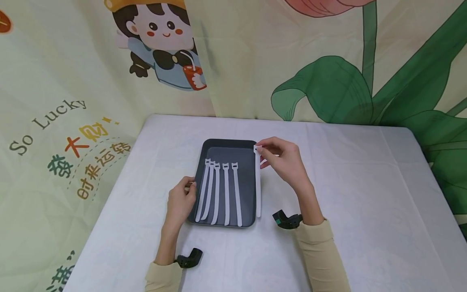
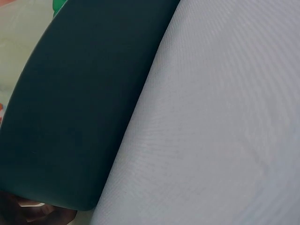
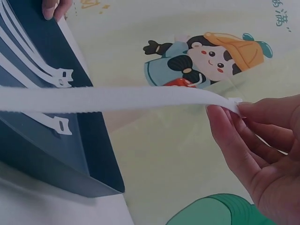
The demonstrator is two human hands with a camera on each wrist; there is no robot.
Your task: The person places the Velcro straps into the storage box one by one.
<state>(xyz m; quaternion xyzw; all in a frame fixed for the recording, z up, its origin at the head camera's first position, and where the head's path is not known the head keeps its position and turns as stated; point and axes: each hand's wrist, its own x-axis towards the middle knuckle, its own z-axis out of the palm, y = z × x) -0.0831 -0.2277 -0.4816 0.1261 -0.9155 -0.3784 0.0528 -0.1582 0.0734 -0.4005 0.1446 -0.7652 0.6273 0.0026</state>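
Observation:
A dark grey rectangular tray [image 1: 248, 182] lies on the table with several white hook-and-loop cable ties [image 1: 226, 194] side by side in it, their slotted heads toward the far end. At its left edge my left hand [image 1: 180, 199] grips the rim between thumb and fingers. My right hand [image 1: 284, 160] pinches another white cable tie [image 1: 258, 182] by its head, and the strap runs down along the tray's right edge. The right wrist view shows this strap [image 3: 140, 99] stretching from thumb and fingertips [image 3: 225, 124] across the tray. The tray's dark outer wall [image 2: 79, 103] fills much of the left wrist view.
A white cloth [image 1: 365, 194] covers the table around the tray. Behind stands a printed curtain [image 1: 240, 61] with a cartoon figure and green leaves. Black wrist cameras [image 1: 288, 220] sit on both wrists, near the tabletop.

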